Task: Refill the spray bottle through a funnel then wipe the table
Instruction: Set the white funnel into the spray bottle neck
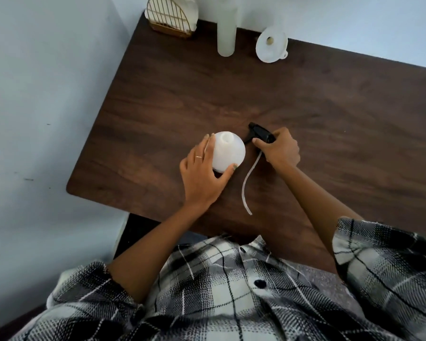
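A white spray bottle [228,151] stands upright on the dark wooden table [330,114], its neck open with no head on it. My left hand [203,177] grips its body from the left, thumb on the near side. My right hand [279,150] holds the black spray head [258,134] just right of the bottle; its clear dip tube [247,187] curves down toward me over the table. A white funnel [271,45] lies at the table's far edge. A tall white bottle [226,33] stands left of the funnel.
A gold wire holder with white napkins [170,18] sits at the far left corner against the pale wall. The table's left edge runs diagonally, with pale floor beyond it. My plaid shirt fills the bottom of the view.
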Demonstrator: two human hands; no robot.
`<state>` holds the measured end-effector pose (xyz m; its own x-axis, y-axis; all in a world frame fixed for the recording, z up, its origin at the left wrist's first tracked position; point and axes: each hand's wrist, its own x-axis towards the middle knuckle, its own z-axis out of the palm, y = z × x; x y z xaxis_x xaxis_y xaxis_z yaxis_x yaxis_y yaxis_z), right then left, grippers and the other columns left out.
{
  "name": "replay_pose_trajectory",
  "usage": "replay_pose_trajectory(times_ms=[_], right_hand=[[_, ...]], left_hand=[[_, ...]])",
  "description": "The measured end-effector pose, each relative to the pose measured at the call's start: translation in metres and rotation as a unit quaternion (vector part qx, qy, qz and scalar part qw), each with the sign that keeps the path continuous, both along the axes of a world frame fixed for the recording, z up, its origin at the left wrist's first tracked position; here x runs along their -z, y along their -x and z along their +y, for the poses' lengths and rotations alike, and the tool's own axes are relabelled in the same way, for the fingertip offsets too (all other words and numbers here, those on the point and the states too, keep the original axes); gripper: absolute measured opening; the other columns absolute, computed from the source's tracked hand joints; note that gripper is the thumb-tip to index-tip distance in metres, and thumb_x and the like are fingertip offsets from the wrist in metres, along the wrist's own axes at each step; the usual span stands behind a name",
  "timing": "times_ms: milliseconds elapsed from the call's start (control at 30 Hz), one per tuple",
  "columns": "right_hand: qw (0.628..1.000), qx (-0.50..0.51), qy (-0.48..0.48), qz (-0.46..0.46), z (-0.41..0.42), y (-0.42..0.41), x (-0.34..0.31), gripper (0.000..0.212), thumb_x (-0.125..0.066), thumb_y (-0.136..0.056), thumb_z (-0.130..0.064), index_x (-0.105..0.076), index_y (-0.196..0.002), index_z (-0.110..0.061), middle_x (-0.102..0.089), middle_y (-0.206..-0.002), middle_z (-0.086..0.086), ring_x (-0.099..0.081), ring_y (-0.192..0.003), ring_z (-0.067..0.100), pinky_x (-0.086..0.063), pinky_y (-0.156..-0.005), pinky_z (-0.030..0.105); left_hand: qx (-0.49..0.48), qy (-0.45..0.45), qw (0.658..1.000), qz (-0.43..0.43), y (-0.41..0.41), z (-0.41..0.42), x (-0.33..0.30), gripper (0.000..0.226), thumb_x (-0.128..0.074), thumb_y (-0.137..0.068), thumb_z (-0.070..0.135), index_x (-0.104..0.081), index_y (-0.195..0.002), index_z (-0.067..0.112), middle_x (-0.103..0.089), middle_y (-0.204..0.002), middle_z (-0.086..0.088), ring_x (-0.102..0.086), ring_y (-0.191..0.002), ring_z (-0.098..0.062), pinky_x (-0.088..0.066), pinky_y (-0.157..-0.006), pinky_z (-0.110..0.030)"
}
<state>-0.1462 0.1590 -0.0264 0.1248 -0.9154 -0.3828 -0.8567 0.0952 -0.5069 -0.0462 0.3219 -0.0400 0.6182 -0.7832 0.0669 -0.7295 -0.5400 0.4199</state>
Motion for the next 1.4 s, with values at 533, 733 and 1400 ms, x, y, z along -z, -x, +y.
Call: replay_pose_trajectory(times_ms=[533, 733, 1400], right_hand=[[0.981, -0.027, 0.106, -0.160, -0.152, -0.027, -0.008, 0.040, -0.059, -0.083, -0.008, -0.047, -0.121, -0.011, -0.051, -0.110, 0.009, -0.054, -0.088, 0.021, -0.045, -0.077, 0.038], [0.978, -0.107, 0.054, -0.170, -0.216, -0.076, 0.003, 0.075, -0.063, -0.082, -0.012, -0.024, -0.145, -0.021, -0.032, -0.144, 0.013, -0.048, -0.121, 0.033, -0.041, -0.100, 0.046], [0.941, -0.268, 0.049, -0.200, -0.213, -0.078, -0.040, 0.045, -0.039, -0.099, -0.016, -0.036, -0.143, -0.026, -0.061, -0.113, 0.005, -0.055, -0.091, 0.011, -0.038, -0.076, 0.015]], left_hand=[[-0.025, 0.151, 0.951, 0.270, -0.069, -0.179, -0.063, 0.045, -0.057, -0.090, 0.035, -0.046, -0.133, 0.029, -0.045, -0.129, 0.014, -0.047, -0.119, -0.009, -0.045, -0.100, -0.042], [0.027, -0.021, 0.940, 0.340, -0.094, -0.281, -0.043, 0.072, -0.056, -0.090, 0.032, -0.017, -0.150, 0.023, -0.021, -0.157, -0.003, -0.021, -0.143, -0.020, -0.024, -0.116, -0.039], [-0.013, 0.020, 0.932, 0.363, -0.096, -0.250, -0.066, 0.048, -0.030, -0.101, 0.041, -0.028, -0.148, 0.028, -0.034, -0.152, 0.001, -0.033, -0.138, -0.020, -0.027, -0.114, -0.037]])
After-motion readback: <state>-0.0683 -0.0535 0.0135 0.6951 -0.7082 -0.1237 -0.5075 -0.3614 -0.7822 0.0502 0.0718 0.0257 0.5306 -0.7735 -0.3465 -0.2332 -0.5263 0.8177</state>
